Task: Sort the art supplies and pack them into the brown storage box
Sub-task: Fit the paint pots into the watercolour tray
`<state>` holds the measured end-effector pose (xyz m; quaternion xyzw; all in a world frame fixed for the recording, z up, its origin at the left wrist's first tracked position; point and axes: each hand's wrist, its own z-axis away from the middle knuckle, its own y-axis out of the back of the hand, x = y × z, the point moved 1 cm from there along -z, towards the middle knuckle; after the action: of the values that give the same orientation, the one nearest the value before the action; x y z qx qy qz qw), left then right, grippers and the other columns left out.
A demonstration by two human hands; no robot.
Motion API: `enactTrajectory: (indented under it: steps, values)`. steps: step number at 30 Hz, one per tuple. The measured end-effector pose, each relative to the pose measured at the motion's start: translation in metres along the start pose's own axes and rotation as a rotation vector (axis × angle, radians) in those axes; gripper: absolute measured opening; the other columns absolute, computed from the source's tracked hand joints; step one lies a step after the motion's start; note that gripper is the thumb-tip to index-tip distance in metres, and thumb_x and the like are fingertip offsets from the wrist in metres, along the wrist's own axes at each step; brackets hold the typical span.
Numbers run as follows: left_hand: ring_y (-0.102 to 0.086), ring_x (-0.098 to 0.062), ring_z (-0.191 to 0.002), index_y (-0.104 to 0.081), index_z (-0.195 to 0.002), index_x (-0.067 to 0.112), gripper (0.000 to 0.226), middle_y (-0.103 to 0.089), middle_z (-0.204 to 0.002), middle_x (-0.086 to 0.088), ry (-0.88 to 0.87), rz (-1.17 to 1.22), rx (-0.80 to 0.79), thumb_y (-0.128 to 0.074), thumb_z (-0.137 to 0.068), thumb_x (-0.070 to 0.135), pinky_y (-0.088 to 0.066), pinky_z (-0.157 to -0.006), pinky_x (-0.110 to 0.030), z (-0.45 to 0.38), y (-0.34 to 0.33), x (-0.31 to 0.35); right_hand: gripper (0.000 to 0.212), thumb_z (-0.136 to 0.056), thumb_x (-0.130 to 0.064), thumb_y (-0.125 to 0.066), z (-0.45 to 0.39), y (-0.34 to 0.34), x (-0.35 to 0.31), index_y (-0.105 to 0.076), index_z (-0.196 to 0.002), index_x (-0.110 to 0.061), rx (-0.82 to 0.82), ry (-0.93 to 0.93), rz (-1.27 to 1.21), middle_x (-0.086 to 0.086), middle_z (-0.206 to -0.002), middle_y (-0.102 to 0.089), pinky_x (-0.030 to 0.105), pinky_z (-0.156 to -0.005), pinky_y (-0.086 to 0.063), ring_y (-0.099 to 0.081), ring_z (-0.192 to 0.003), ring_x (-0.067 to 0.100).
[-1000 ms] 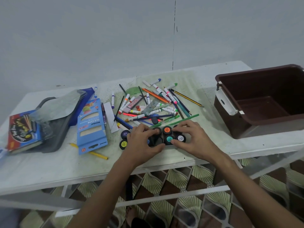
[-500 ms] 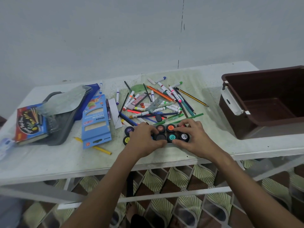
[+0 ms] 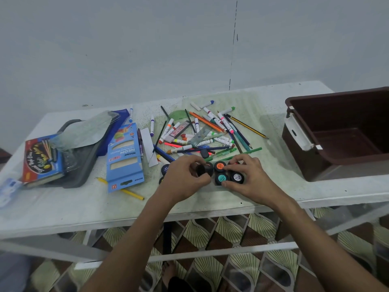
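Two bare forearms, sleeveless, no rings or watch.

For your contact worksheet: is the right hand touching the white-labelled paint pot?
Touching. The head view shows the right hand curled round the white-labelled paint pot.

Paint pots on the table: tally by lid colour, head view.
Orange-lid pot: 1
Teal-lid pot: 1
White-lid pot: 1
Dark-lid pot: 1
Lid colour unclear: 3 (tilted pot gripped by the left hand; covered pot under the right hand; hidden pot at the left hand's edge)
Total: 7 in view
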<state>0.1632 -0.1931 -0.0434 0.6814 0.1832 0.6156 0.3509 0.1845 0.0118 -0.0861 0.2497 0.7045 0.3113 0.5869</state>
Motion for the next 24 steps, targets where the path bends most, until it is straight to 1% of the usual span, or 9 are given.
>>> enactTrajectory:
  steps: [2, 4, 7, 10, 13, 17, 18, 21, 24]
  values:
    - [-0.051, -0.005, -0.063, -0.062, -0.095, 0.026, 0.026, -0.057, -0.081, 0.007, 0.031, 0.038, -0.010, -0.072, -0.071, 0.023, -0.039, -0.056, -0.014, 0.000, -0.001, -0.003, 0.046, -0.075, -0.041, -0.076, 0.000, 0.000, 0.000, -0.065, -0.118, -0.028, 0.006, -0.002, -0.007, -0.013, -0.115, -0.043, 0.028, -0.099, -0.031, -0.031, -0.110, 0.010]
    - [-0.050, -0.007, -0.057, -0.056, -0.092, 0.027, 0.029, -0.058, -0.076, 0.005, 0.034, 0.085, -0.034, -0.072, -0.069, 0.021, -0.041, -0.055, -0.020, 0.001, -0.002, -0.005, 0.046, -0.075, -0.041, -0.076, 0.000, 0.000, 0.001, -0.065, -0.118, -0.028, 0.007, -0.004, -0.017, -0.013, -0.115, -0.043, 0.026, -0.099, -0.031, -0.031, -0.110, 0.009]
    - [-0.056, -0.016, -0.068, -0.052, -0.100, 0.033, 0.037, -0.056, -0.086, 0.003, -0.003, 0.121, -0.042, -0.071, -0.071, 0.019, -0.049, -0.063, -0.030, 0.001, 0.000, -0.004, 0.047, -0.075, -0.041, -0.077, 0.000, 0.000, 0.001, -0.065, -0.118, -0.027, 0.005, -0.003, -0.021, -0.014, -0.115, -0.042, 0.024, -0.098, -0.029, -0.030, -0.109, 0.008]
    - [-0.056, -0.011, -0.083, -0.059, -0.116, 0.035, 0.047, -0.052, -0.099, 0.004, -0.053, 0.068, -0.029, -0.070, -0.073, 0.019, -0.046, -0.073, -0.018, -0.002, 0.000, -0.005, 0.047, -0.074, -0.042, -0.077, -0.001, 0.000, 0.002, -0.065, -0.118, -0.028, 0.004, -0.009, -0.026, -0.014, -0.115, -0.043, 0.025, -0.097, -0.030, -0.031, -0.109, 0.008]
    - [-0.057, -0.010, -0.092, -0.064, -0.109, 0.028, 0.037, -0.058, -0.104, 0.006, -0.071, 0.078, 0.047, -0.072, -0.074, 0.017, -0.047, -0.082, -0.020, 0.000, -0.002, -0.008, 0.046, -0.074, -0.041, -0.077, 0.000, 0.000, 0.001, -0.066, -0.117, -0.028, -0.001, -0.013, -0.043, -0.014, -0.115, -0.043, 0.025, -0.098, -0.030, -0.031, -0.109, 0.008]
    - [-0.058, -0.007, -0.085, -0.060, -0.097, 0.029, 0.031, -0.060, -0.090, 0.017, -0.099, 0.057, 0.045, -0.078, -0.072, 0.023, -0.047, -0.075, -0.014, 0.007, -0.008, -0.012, 0.046, -0.073, -0.040, -0.078, -0.001, 0.001, 0.001, -0.066, -0.116, -0.029, -0.005, -0.021, -0.054, -0.012, -0.116, -0.044, 0.024, -0.098, -0.028, -0.032, -0.110, 0.009]
    - [-0.057, -0.006, -0.085, -0.058, -0.093, 0.030, 0.031, -0.057, -0.088, 0.022, -0.104, 0.029, 0.033, -0.080, -0.071, 0.027, -0.048, -0.077, -0.018, 0.007, -0.010, -0.013, 0.046, -0.073, -0.040, -0.078, -0.001, 0.001, 0.001, -0.066, -0.116, -0.029, -0.005, -0.022, -0.054, -0.012, -0.116, -0.044, 0.024, -0.098, -0.028, -0.031, -0.111, 0.009]
    - [-0.054, -0.009, -0.090, -0.054, -0.087, 0.036, 0.034, -0.053, -0.086, 0.025, -0.093, -0.040, 0.012, -0.082, -0.068, 0.039, -0.047, -0.087, -0.044, 0.006, -0.014, -0.016, 0.046, -0.073, -0.040, -0.078, -0.001, 0.001, 0.001, -0.066, -0.116, -0.028, -0.006, -0.018, -0.051, -0.012, -0.116, -0.044, 0.023, -0.097, -0.028, -0.031, -0.111, 0.009]
    - [-0.050, -0.013, -0.091, -0.055, -0.086, 0.035, 0.035, -0.056, -0.086, 0.018, -0.115, -0.137, 0.007, -0.082, -0.065, 0.047, -0.043, -0.087, -0.047, 0.003, -0.017, -0.018, 0.047, -0.074, -0.040, -0.078, -0.001, 0.001, 0.001, -0.066, -0.117, -0.027, -0.017, -0.021, -0.045, -0.012, -0.116, -0.043, 0.022, -0.096, -0.027, -0.030, -0.111, 0.008]
